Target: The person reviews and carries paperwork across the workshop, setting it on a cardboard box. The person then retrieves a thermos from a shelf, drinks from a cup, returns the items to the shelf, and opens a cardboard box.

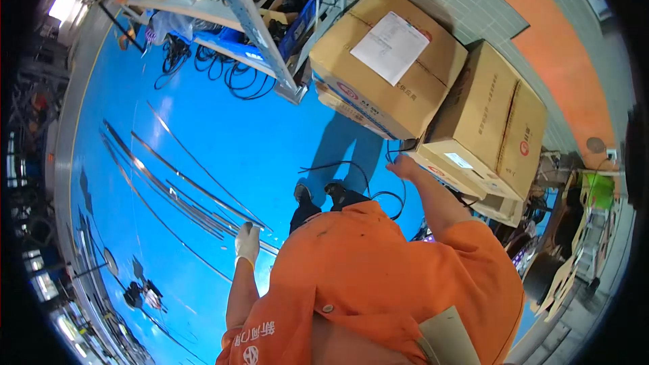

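My right hand (403, 167) is bare and closed around a thin black cable (370, 184), beside the lower edge of the cardboard boxes. The cable hangs in a loose loop near my legs, and one end reaches left past my shoes. My left hand (247, 243) wears a white glove with its fingers curled in. It is in front of the long metal strips (182, 196) that lie on the blue floor. Whatever those fingers may hold is hidden.
Cardboard boxes (439, 61) stand ahead on the right, one with a paper sheet (390, 47) on top. A metal shelf (247, 17) carries blue bins, with black cable coils (247, 81) below it. A cluttered bench (574, 230) is far right.
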A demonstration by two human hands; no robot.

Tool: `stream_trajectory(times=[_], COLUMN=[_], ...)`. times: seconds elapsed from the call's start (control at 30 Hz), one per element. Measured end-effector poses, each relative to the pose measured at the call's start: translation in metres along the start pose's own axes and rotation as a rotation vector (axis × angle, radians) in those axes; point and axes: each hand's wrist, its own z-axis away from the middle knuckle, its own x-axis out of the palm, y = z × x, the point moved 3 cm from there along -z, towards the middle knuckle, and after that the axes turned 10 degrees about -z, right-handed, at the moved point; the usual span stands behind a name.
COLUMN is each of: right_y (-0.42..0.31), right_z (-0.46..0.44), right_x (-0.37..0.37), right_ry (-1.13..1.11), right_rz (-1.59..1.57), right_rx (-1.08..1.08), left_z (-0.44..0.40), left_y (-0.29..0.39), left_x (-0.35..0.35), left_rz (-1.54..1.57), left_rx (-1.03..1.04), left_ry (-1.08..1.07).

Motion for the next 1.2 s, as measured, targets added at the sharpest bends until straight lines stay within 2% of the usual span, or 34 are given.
stream_trajectory(times=[0.07, 0.2, 0.3, 0.33, 0.43, 0.47, 0.53, 0.6, 0.63, 0.7, 0.73, 0.8, 0.87, 0.97, 1.07, 1.1, 1.2], right_y=[0.011, 0.0, -0.069, -0.101, -0.211, -0.251, -0.339, -0.415, -0.444, -0.482, -0.485, -0.559, -0.441, -0.409, -0.417, -0.395, -0.446], right_z=[0.017, 0.034, 0.064, 0.075, 0.11, 0.13, 0.192, 0.267, 0.297, 0.345, 0.349, 0.296, 0.374, 0.406, 0.379, 0.384, 0.373], right_x=[0.01, 0.021, -0.008, -0.025, -0.087, -0.113, -0.165, -0.203, -0.213, -0.224, -0.224, -0.284, -0.228, -0.239, -0.244, -0.254, -0.236], right_ry=[0.03, 0.129, 0.181, 0.255, 0.434, 0.438, 0.418, 0.346, 0.347, 0.371, 0.374, 0.375, 0.367, 0.351, 0.337, 0.333, 0.325], right_rz=[-0.01, -0.025, -0.156, -0.28, -0.7, -0.694, -0.905, -0.897, -0.897, -0.915, -0.915, -0.93, -0.943, -0.97, -0.991, -0.999, -1.033], right_rx=[0.066, -0.01, 0.006, -0.056, -0.323, -0.338, -0.782, -1.304, -1.311, -1.592, -1.599, -1.625, -1.652, -1.685, -1.729, -1.744, -1.764], left_z=[-0.024, -0.065, -0.08, -0.085, -0.099, -0.104, -0.109, -0.111, -0.113, -0.114, -0.113, -0.104, -0.095, -0.084, -0.079, -0.077, -0.064], left_y=[0.005, 0.004, 0.005, 0.005, -0.003, -0.008, -0.022, -0.032, -0.035, -0.036, -0.034, -0.027, -0.022, -0.026, -0.03, -0.032, -0.051], left_x=[-0.002, -0.003, -0.012, -0.015, -0.024, -0.025, -0.027, -0.028, -0.026, -0.026, -0.027, -0.028, -0.027, -0.026, -0.025, -0.025, -0.023], left_rz=[-0.023, -0.02, -0.033, -0.043, -0.051, -0.057, -0.076, -0.076, -0.079, -0.089, -0.089, -0.069, -0.043, -0.027, -0.004, 0.003, 0.011], left_rx=[0.048, 0.165, 0.196, 0.202, 0.204, 0.189, 0.152, 0.141, 0.133, 0.12, 0.124, 0.134, 0.14, 0.112, 0.085, 0.076, 0.043], left_ry=[-0.032, -0.006, -0.012, -0.012, -0.03, -0.054, -0.105, -0.099, -0.101, -0.107, -0.101, -0.073, -0.044, -0.034, -0.022, -0.019, -0.024])
